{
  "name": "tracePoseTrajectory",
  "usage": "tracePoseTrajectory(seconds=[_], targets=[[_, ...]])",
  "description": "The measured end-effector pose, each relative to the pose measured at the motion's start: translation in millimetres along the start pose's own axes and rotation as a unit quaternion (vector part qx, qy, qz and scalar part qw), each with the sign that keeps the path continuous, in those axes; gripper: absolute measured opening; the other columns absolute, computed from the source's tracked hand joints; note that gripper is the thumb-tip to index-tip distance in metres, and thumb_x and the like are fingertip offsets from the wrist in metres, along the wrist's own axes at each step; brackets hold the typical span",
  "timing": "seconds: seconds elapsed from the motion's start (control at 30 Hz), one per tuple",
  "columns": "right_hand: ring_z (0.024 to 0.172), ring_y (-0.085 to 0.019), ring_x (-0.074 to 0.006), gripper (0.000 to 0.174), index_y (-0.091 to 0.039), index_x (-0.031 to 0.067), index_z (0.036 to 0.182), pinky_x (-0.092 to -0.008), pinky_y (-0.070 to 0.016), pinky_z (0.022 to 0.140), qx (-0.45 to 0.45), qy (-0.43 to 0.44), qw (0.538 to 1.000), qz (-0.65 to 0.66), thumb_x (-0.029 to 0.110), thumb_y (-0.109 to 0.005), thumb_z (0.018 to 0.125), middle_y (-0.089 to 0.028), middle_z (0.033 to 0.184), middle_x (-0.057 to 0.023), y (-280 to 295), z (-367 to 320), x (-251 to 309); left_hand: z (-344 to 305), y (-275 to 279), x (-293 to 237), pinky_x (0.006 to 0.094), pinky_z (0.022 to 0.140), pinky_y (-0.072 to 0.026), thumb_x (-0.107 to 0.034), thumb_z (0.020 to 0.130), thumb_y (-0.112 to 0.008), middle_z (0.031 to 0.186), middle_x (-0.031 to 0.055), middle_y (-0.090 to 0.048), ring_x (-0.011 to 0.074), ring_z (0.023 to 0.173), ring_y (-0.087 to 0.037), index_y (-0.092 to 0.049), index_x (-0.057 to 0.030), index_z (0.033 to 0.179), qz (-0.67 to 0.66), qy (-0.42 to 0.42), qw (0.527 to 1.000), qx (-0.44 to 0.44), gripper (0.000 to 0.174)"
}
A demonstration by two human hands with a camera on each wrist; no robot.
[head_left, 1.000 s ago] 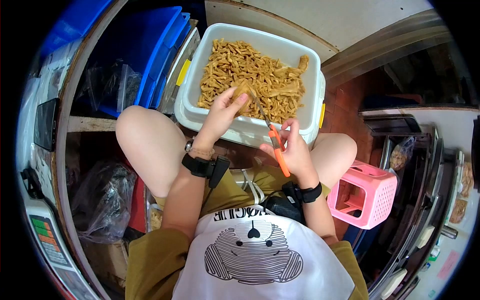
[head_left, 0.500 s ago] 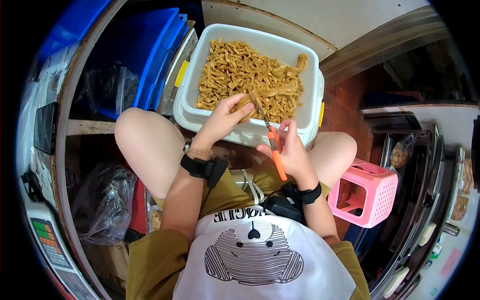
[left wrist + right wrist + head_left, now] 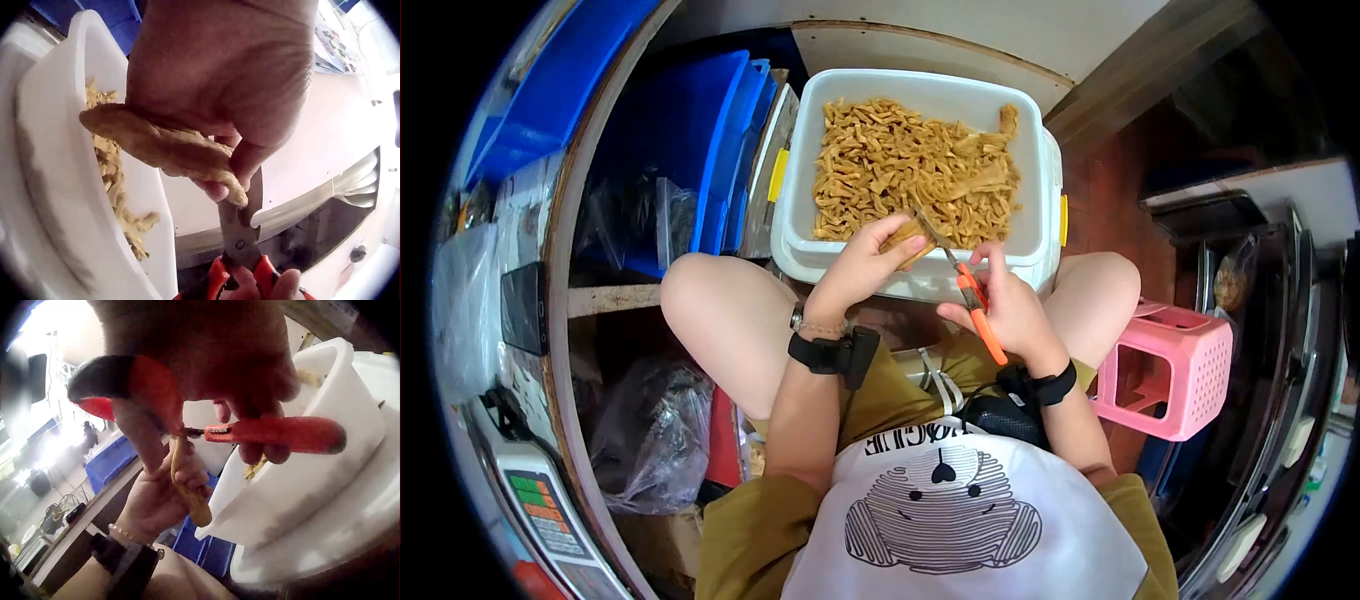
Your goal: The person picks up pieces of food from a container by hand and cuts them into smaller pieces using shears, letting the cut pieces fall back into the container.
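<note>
The piece of food [image 3: 162, 145] in the left fingers [image 3: 897, 255] was golden brown; the strips [image 3: 890, 155] beyond both sets of fingers showed the same brown, paling to tan. The scissors [image 3: 974, 300] in the right fingers [image 3: 996, 262] had bright orange-red handles with dark patches and grey blades. Around the strips, beyond the fingers, the tub [image 3: 1028, 165] was plain white, with yellow clips [image 3: 778, 176] on either side. Left of the left fingers stood solid blue crates [image 3: 705, 160]; right of the right fingers, a pink stool [image 3: 1203, 375] dotted with small holes. Nearer the body than the fingers, the shirt [image 3: 1060, 500] was white with a black-striped dog face, its sleeves [image 3: 750, 530] olive.
</note>
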State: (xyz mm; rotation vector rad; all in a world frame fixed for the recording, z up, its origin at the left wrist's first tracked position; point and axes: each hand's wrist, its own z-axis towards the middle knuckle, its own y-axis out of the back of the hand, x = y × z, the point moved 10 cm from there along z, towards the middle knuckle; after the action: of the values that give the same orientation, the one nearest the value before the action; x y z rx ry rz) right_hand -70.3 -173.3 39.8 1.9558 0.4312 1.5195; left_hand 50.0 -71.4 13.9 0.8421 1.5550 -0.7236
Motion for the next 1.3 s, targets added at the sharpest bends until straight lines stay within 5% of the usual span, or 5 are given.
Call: tracePoseTrajectory(seconds=[0.13,0.4,0.57,0.77,1.3], targets=[[0.076,-0.065,-0.0387,0.074,-0.037,0.0056,0.112,-0.0429,-0.0508,0.064,0.019,-0.01,0.998,-0.051,0.051,-0.079,0.07,-0.066,0.082,-0.0155,2.7,0.7,1.1,-1.5,5.0,1.4,0.0259,0.068,-0.0439,-0.024,0.094,-0.061,0.08,0.0007,-0.057,0.0087,0.075,-0.049,-0.059,0.002,0.104,0.058,0.003,0.998,0.004,0.028],[0.071,-0.063,-0.0415,0.066,-0.04,0.0058,0.101,-0.0447,-0.0488,0.06,-0.015,-0.026,0.999,-0.023,0.047,-0.08,0.069,-0.062,0.075,-0.0175,15.9,1.7,3.2,0.6,15.4,-0.5,0.0314,0.07,-0.0456,-0.021,0.092,-0.062,0.08,0.0077,-0.063,0.0165,0.075,-0.055,-0.061,0.0027,0.103,0.09,-0.052,0.993,-0.053,0.026],[0.069,-0.062,-0.0422,0.063,-0.04,0.0052,0.098,-0.0447,-0.0482,0.058,-0.036,-0.011,0.999,-0.005,0.044,-0.08,0.07,-0.061,0.072,-0.0197,12.6,3.9,3.0,3.5,27.1,1.3,0.0347,0.072,-0.0453,-0.023,0.089,-0.064,0.083,0.0178,-0.062,0.0297,0.077,-0.058,-0.061,0.0022,0.102,0.193,-0.03,0.976,-0.099,0.028],[0.069,-0.062,-0.042,0.061,-0.04,0.0047,0.098,-0.0447,-0.0479,0.059,-0.035,-0.026,0.999,0.014,0.043,-0.079,0.072,-0.06,0.072,-0.0198,4.4,5.9,-2.5,3.8,33.0,4.3,0.039,0.072,-0.0442,-0.023,0.089,-0.064,0.081,0.0189,-0.061,0.0324,0.077,-0.057,-0.06,0.0008,0.099,0.186,-0.044,0.969,-0.154,0.027],[0.068,-0.062,-0.0416,0.06,-0.039,0.005,0.099,-0.0458,-0.0488,0.059,-0.052,-0.03,0.998,-0.036,0.043,-0.078,0.073,-0.062,0.071,-0.0203,11.9,6.2,-11.3,1.7,6.8,-14.1,0.0394,0.076,-0.0385,-0.027,0.089,-0.062,0.077,0.016,-0.057,0.0335,0.078,-0.054,-0.061,-0.0018,0.092,0.312,-0.077,0.942,-0.094,0.026]])
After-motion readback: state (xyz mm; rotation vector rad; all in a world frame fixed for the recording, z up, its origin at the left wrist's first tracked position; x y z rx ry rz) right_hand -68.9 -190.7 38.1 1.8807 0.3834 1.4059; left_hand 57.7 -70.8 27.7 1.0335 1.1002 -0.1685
